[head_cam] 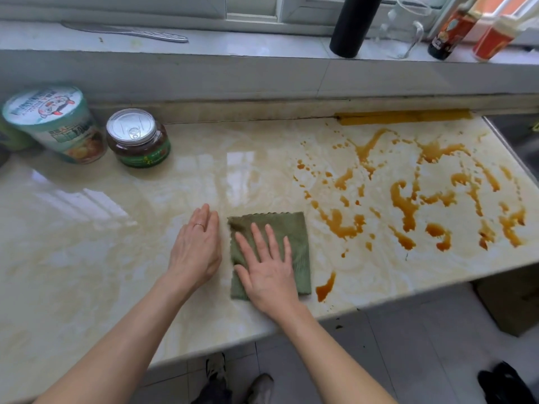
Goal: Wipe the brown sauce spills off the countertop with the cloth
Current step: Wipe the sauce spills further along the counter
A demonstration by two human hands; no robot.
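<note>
I see the right hand [269,269] pressed flat on the green cloth [294,228], fingers [258,237] spread open, gripping nothing. Left hand [197,246] rests open on the bare counter [102,228] just beside the cloth. Sauce spills [405,199] lie to the right, untouched (nearest streak [325,285] sits just off the cloth's corner, by the front edge). Risks: a flat palm may slide over the cloth instead of dragging it; one folded pad likely saturates and smears; sweeping toward the front edge could push sauce onto the floor [408,345].
</note>
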